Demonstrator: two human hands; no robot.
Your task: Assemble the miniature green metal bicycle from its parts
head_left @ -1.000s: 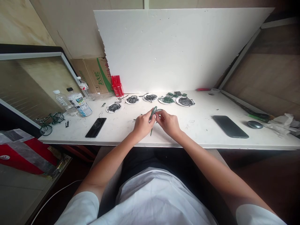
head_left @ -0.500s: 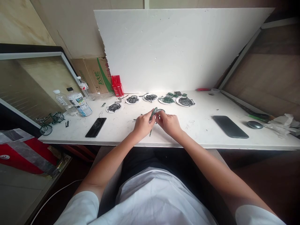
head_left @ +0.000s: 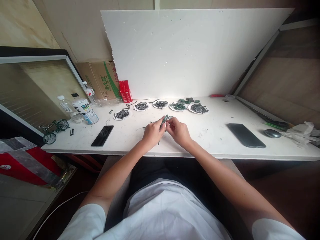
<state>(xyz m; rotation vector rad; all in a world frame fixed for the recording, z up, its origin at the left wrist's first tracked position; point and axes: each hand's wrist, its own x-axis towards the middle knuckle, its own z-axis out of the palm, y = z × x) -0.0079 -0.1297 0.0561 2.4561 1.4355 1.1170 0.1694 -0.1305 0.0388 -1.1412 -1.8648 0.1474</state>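
Note:
My left hand [head_left: 153, 133] is closed on a small green model bicycle part [head_left: 164, 119] that sticks up past its thumb and finger. Close against it, my right hand [head_left: 179, 132] pinches at the same piece; its fingertips partly hide what they grip. A thin round rim, like a toy wheel [head_left: 170, 117], shows just behind the right fingers. Beyond both hands, white plates hold black wheel-like parts [head_left: 122, 115], more dark parts [head_left: 199, 108] and green frame-like parts [head_left: 178, 106]. An assembled green model bicycle [head_left: 55, 129] stands at the table's left end.
A phone [head_left: 102, 136] lies left of my hands, and a larger dark flat device [head_left: 246, 135] lies to the right beside a mouse [head_left: 272, 133]. Bottles [head_left: 85, 109] and a red box [head_left: 125, 91] stand at the back left. A white board [head_left: 195, 53] leans behind the table [head_left: 212, 143].
The green part has turned slightly between my hands, and less of the round rim shows. My right hand has shifted a little to the left. Everything else stays put.

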